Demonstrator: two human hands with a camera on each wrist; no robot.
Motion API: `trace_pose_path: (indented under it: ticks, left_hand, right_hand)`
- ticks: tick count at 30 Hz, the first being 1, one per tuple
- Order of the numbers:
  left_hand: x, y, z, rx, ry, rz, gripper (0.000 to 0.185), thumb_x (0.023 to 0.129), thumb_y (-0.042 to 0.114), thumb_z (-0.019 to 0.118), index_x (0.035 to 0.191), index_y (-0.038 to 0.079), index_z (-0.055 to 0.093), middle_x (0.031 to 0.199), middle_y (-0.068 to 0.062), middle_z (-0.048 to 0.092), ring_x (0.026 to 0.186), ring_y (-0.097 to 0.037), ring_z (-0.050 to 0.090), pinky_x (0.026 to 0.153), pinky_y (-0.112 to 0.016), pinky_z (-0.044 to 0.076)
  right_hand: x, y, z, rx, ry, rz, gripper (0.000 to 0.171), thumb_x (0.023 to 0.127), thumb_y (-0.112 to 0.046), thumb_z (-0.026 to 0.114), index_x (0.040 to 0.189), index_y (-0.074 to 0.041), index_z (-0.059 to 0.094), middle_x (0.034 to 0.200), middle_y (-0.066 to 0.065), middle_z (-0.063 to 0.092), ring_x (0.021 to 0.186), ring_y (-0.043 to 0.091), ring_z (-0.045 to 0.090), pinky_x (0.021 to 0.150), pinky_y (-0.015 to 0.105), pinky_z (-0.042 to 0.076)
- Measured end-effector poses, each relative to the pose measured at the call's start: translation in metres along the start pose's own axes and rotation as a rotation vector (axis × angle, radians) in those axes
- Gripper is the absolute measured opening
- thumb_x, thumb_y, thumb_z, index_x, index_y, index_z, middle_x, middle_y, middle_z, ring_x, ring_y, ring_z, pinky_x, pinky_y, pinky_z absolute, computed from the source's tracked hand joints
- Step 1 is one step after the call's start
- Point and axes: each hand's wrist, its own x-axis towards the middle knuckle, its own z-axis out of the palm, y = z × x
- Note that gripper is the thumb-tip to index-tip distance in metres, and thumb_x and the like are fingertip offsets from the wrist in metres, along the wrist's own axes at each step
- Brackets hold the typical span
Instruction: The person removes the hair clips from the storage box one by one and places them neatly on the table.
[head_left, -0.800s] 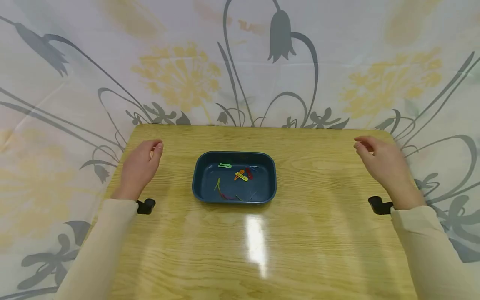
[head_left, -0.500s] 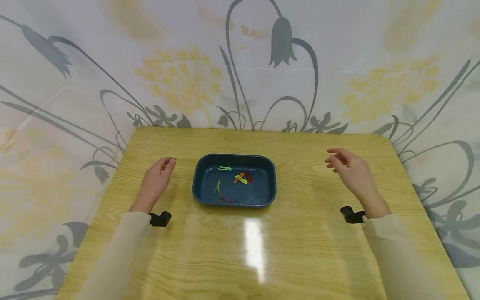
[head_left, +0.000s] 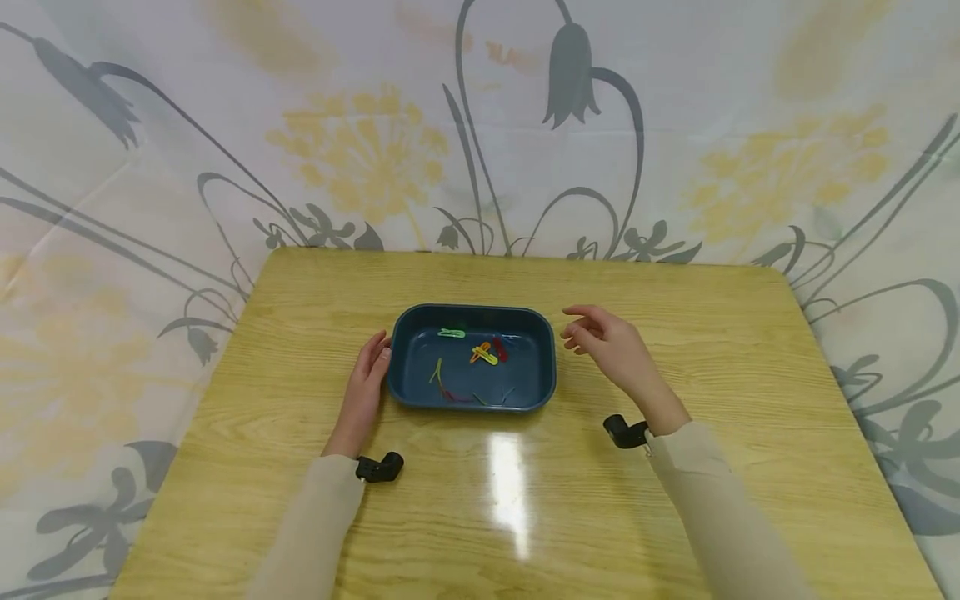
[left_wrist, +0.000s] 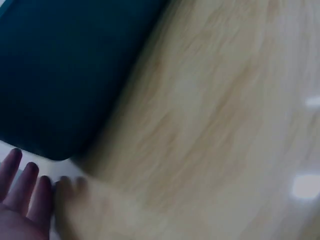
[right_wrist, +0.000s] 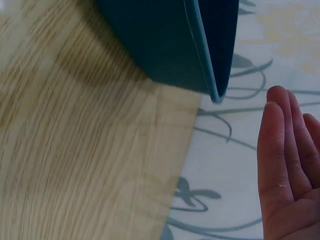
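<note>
Two hands flank the dark blue tray (head_left: pixel 471 396) in your head view: it sits at the middle of the wooden surface (head_left: pixel 675 500), its long axis running left to right, with a few coloured paper clips (head_left: pixel 483 352) scattered inside. Your left hand (head_left: pixel 367 383) lies with straight, relaxed fingers along the tray's left short wall, touching it or just short of it, so it is the nearer one; your right hand (head_left: pixel 603 350) hovers just beside the right short wall, fingers loosely bent and holding nothing. In your left wrist view, blurred, the tray (left_wrist: pixel 60 75) fills the upper left and your straight fingertips (left_wrist: pixel 30 187) sit just below its rounded corner; you cannot tell contact here. In your right wrist view the tray's rim (right_wrist: pixel 202 55) stands edge-on at the top, and your open fingers (right_wrist: pixel 280 160) are near it but clearly apart, with the flowered cloth (right_wrist: pixel 225 190) behind.
</note>
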Motion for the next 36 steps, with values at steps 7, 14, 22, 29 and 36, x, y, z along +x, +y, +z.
trace_pose_path:
  ticks: [7, 14, 22, 29, 36]
  left_hand:
    - [-0.015, 0.016, 0.011, 0.024, -0.061, -0.034, 0.06, 0.097, 0.031, 0.045, 0.148, 0.017, 0.016, 0.153, -0.001, 0.018, 0.14, -0.015, 0.014, 0.114, -0.038, 0.014]
    - [-0.016, 0.013, 0.015, 0.085, -0.085, -0.038, 0.066, 0.095, 0.037, 0.049, 0.149, 0.021, 0.014, 0.153, 0.003, 0.015, 0.141, -0.015, 0.011, 0.114, -0.041, 0.013]
    - [-0.017, 0.015, 0.012, 0.108, -0.102, -0.059, 0.063, 0.095, 0.04, 0.045, 0.148, 0.025, 0.015, 0.153, 0.003, 0.014, 0.141, -0.017, 0.01, 0.114, -0.043, 0.013]
    - [-0.007, -0.007, 0.003, 0.119, -0.079, -0.092, 0.059, 0.096, 0.04, 0.044, 0.147, 0.031, 0.017, 0.152, 0.007, 0.016, 0.141, -0.014, 0.011, 0.114, -0.042, 0.012]
    - [-0.005, -0.01, 0.005, 0.115, -0.081, -0.086, 0.058, 0.096, 0.037, 0.045, 0.147, 0.029, 0.019, 0.152, 0.005, 0.018, 0.14, -0.014, 0.014, 0.114, -0.039, 0.014]
  right_hand:
    - [0.013, -0.008, 0.038, -0.066, -0.114, -0.022, 0.032, 0.096, -0.023, 0.049, 0.126, -0.014, 0.052, 0.104, 0.012, 0.064, 0.091, 0.027, 0.063, 0.076, 0.036, 0.053]
    - [0.024, -0.011, 0.06, -0.192, -0.209, -0.029, 0.035, 0.095, -0.022, 0.051, 0.126, -0.007, 0.052, 0.101, 0.01, 0.067, 0.087, 0.023, 0.064, 0.069, 0.032, 0.049]
    - [0.044, -0.02, 0.07, -0.228, -0.366, 0.047, 0.036, 0.095, -0.024, 0.051, 0.126, -0.007, 0.053, 0.102, 0.012, 0.065, 0.084, 0.024, 0.063, 0.071, 0.034, 0.05]
    - [0.066, -0.031, 0.072, -0.189, -0.509, 0.16, 0.035, 0.095, -0.02, 0.051, 0.126, -0.003, 0.053, 0.103, 0.015, 0.064, 0.084, 0.024, 0.064, 0.072, 0.034, 0.054]
    - [0.078, -0.033, 0.077, -0.163, -0.538, 0.286, 0.031, 0.093, -0.012, 0.053, 0.122, -0.002, 0.055, 0.103, 0.016, 0.063, 0.087, 0.025, 0.064, 0.075, 0.034, 0.054]
